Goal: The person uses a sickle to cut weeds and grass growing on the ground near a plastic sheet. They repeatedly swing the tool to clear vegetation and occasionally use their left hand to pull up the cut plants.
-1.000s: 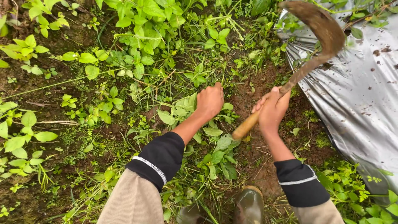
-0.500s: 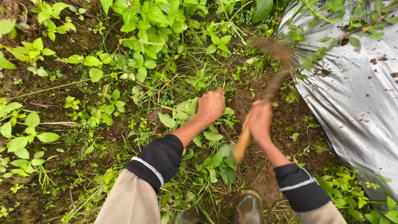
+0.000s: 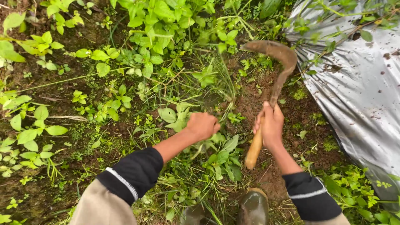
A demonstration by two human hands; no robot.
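hazard notes: curved blade working close to the holding hand

the right hand (image 3: 271,124) is clenched around the pale wooden handle of a rusty brown curved sickle (image 3: 276,66). the blade arcs up and over from the handle, and its tip points toward a tuft of thin green grass and weeds (image 3: 216,83). the left hand (image 3: 202,125) is closed in a fist on the lower stems of that tuft, just beside the sickle handle.

risk 1: the left hand sits near the blade's arc. a cut drawn toward the body could, in my judgement, reach the fingers if the blade slips off the stems or the tuft gives way all at once.

risk 2: two dark green rubber boots (image 3: 251,207) stand below the sickle handle, toward the bottom edge of the view. a stroke that overruns could carry down toward them.

risk 3: a crinkled silver plastic sheet (image 3: 358,91) lies to the right of the sickle, spotted with soil. a wide backswing could snag or tear it.

risk 4: the brown soil (image 3: 266,175) below the sickle looks damp. footing and grip may be less secure, which would make the strokes less controlled.
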